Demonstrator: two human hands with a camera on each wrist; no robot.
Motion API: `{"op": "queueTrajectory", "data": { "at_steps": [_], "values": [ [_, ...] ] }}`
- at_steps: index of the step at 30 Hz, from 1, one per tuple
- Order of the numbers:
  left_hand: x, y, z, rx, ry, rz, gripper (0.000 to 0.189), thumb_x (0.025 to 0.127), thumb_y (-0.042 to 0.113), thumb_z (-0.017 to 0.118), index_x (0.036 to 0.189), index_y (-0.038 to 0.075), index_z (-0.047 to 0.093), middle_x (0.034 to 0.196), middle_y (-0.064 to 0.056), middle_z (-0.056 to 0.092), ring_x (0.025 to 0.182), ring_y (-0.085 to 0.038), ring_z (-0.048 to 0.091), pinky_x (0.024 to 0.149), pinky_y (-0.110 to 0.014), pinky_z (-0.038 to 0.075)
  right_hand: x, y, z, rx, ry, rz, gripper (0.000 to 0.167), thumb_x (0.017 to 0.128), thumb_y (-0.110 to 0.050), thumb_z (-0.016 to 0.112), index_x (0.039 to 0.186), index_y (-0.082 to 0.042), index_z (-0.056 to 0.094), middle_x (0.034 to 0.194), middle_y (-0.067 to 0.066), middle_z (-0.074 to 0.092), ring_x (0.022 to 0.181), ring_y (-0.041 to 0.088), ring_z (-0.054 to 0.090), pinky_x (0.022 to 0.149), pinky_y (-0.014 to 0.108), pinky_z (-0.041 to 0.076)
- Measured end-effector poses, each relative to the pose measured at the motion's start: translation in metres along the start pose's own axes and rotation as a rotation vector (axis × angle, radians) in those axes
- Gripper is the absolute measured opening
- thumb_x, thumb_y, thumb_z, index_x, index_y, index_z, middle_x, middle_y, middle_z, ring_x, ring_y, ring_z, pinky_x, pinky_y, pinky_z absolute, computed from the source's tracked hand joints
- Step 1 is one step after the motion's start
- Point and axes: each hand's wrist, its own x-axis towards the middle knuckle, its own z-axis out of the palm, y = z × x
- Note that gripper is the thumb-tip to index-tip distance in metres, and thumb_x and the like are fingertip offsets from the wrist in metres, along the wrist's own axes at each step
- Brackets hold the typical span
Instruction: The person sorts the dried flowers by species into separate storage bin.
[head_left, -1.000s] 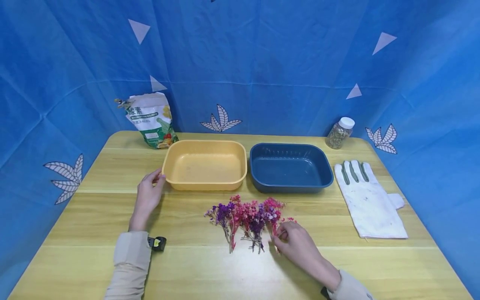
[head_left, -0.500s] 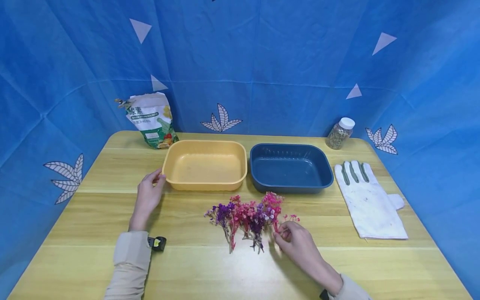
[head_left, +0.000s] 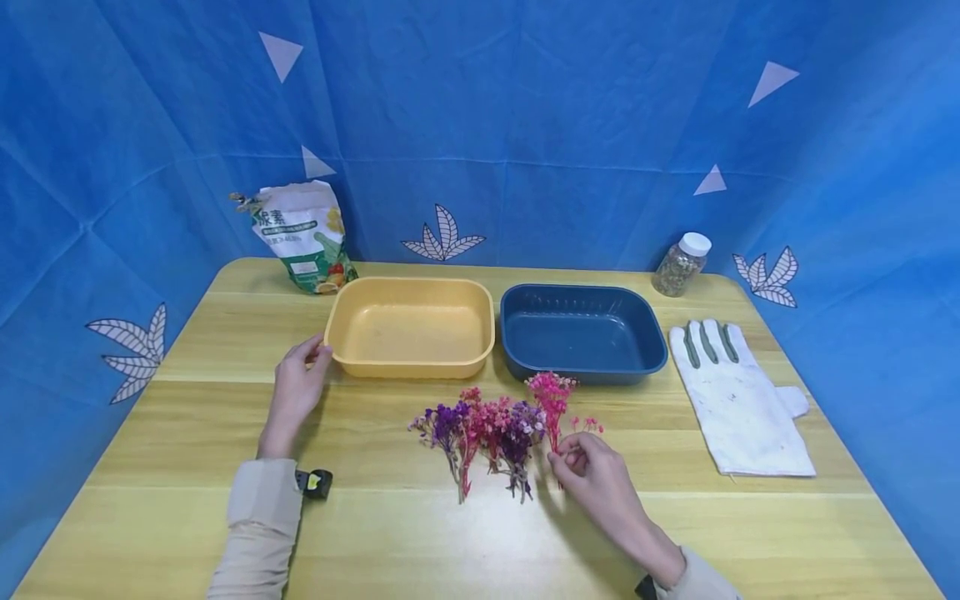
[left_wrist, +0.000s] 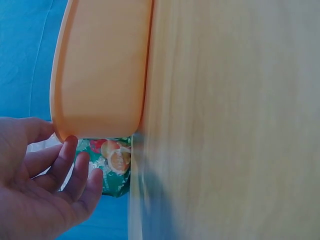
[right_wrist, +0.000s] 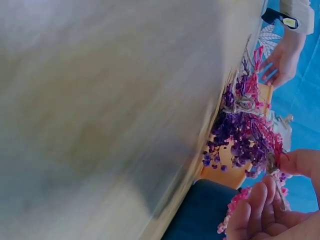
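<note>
In the head view my right hand pinches a small bunch of bright pink dried flowers by its stems, blossoms pointing up and away. The right wrist view shows thumb and fingertips closing on the string-tied stems. Just left of it, more dried flower bunches, purple and pink, lie side by side on the table. My left hand holds the near left corner of a yellow plastic basin between thumb and index finger; the other fingers stay loosely bent below the rim in the left wrist view.
A dark blue basin stands right of the yellow one. Behind are a white-green fertilizer bag at left and a white-capped jar at right. A white work glove lies at the right; a pink sprig lies near my right hand.
My right hand has drawn the bright pink bunch slightly up and right, apart from the other bunches, so its blossoms now overlap the blue basin's front edge. My left hand has stayed put.
</note>
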Motion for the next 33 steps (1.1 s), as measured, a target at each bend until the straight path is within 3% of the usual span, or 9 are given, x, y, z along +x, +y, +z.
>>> {"op": "queueTrajectory", "data": {
  "at_steps": [15,24,33],
  "values": [
    [0.0,0.003,-0.002,0.0,-0.008,-0.001,0.049,0.102,0.022,0.041,0.14,-0.008,0.037,0.127,-0.028,0.048,0.12,-0.04,0.045,0.102,-0.05,0.037,0.002,-0.003,-0.002,0.066,0.066,-0.094,0.017,0.074,0.004,0.074,0.083,-0.005,0.062,0.074,-0.003,0.059,0.065,0.004,0.053,0.059,0.02,0.05],
    [0.0,0.003,-0.003,0.0,-0.008,0.001,0.049,0.102,0.023,0.041,0.14,-0.008,0.038,0.126,-0.028,0.049,0.12,-0.04,0.045,0.102,-0.05,0.037,-0.008,-0.022,-0.004,0.11,0.007,0.014,0.015,0.075,-0.001,0.074,0.082,-0.009,0.064,0.071,-0.008,0.058,0.064,0.002,0.053,0.061,0.022,0.05],
    [0.001,0.0,-0.002,-0.007,-0.012,-0.004,0.05,0.102,0.025,0.04,0.141,-0.006,0.037,0.127,-0.028,0.048,0.121,-0.04,0.044,0.102,-0.051,0.036,0.0,-0.025,-0.003,0.083,0.081,-0.14,0.017,0.074,-0.001,0.076,0.083,-0.009,0.064,0.072,-0.009,0.058,0.065,0.001,0.053,0.061,0.026,0.051]
  ]
}}
